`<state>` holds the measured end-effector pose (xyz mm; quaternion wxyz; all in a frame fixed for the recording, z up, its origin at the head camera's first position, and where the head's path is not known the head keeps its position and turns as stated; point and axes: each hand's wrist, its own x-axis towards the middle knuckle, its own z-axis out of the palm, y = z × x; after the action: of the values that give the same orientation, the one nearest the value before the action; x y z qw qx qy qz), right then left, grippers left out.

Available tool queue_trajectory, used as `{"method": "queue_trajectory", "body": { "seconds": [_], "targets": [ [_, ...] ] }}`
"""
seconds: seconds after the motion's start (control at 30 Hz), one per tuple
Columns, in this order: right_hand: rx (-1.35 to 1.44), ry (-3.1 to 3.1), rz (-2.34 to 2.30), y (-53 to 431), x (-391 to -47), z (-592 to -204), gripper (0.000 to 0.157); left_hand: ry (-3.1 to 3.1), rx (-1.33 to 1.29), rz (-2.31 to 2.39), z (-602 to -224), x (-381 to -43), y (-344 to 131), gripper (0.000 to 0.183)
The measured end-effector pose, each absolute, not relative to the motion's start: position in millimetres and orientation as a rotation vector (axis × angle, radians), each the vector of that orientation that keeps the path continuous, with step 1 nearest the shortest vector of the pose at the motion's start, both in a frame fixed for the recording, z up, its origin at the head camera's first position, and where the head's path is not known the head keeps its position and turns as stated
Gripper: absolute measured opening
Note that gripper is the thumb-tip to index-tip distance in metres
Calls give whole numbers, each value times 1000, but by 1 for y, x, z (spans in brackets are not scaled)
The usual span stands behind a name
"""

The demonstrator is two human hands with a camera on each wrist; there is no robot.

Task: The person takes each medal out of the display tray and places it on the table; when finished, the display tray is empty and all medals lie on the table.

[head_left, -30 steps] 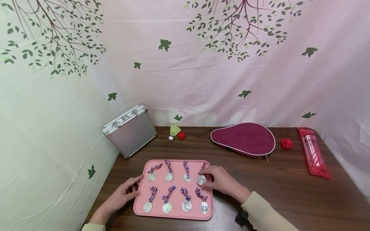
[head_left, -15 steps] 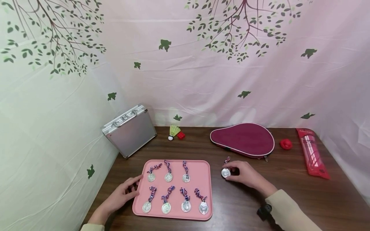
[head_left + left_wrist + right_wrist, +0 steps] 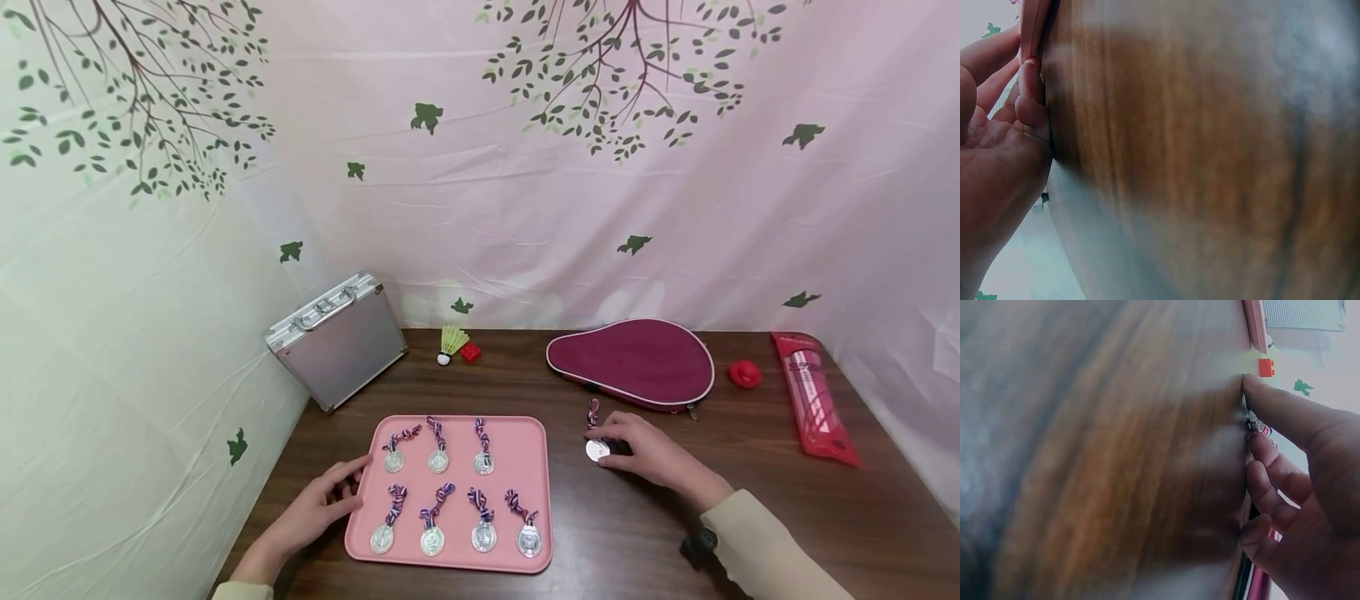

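Observation:
On the wooden table lies a pink tray [image 3: 517, 450] with several silver medals in two rows, each with a knotted striped ribbon. My left hand [image 3: 318, 502] rests at the tray's left edge, its fingertips touching the rim [image 3: 1033, 28]. To the right of the tray, my right hand [image 3: 651, 454] pinches one silver medal [image 3: 597, 451] by its edges, thumb toward me and fingers on the far side. That medal is at the tabletop, its ribbon [image 3: 592, 412] stretching away from me. In the right wrist view the fingertips [image 3: 1254, 384] are right at the table surface.
At the back left stands a silver case [image 3: 341, 350]. Along the back lie a shuttlecock [image 3: 452, 343], a red toy brick [image 3: 471, 352], a maroon paddle-shaped case [image 3: 637, 362], a small red hat [image 3: 745, 374] and a red packet [image 3: 813, 396]. Printed curtains hang behind.
The right hand has carried a medal from the tray's back right spot rightward onto the table. The left hand and the other medals have stayed in place.

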<state>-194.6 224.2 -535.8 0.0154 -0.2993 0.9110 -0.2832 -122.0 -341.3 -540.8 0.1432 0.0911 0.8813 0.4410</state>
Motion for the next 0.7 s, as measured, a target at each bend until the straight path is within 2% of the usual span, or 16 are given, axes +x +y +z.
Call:
{"method": "queue_trajectory", "body": {
  "seconds": [0.27, 0.47, 0.7],
  "targets": [
    [-878, 2915, -856, 216, -183, -529, 49, 2542, 265, 1267, -540, -123, -341, 54],
    [-1115, 2963, -908, 166, -147, -524, 33, 2539, 226, 1266, -539, -123, -342, 54],
    [-1368, 2908, -855, 114, -104, -521, 25, 2524, 206, 1269, -539, -124, -340, 54]
  ]
}}
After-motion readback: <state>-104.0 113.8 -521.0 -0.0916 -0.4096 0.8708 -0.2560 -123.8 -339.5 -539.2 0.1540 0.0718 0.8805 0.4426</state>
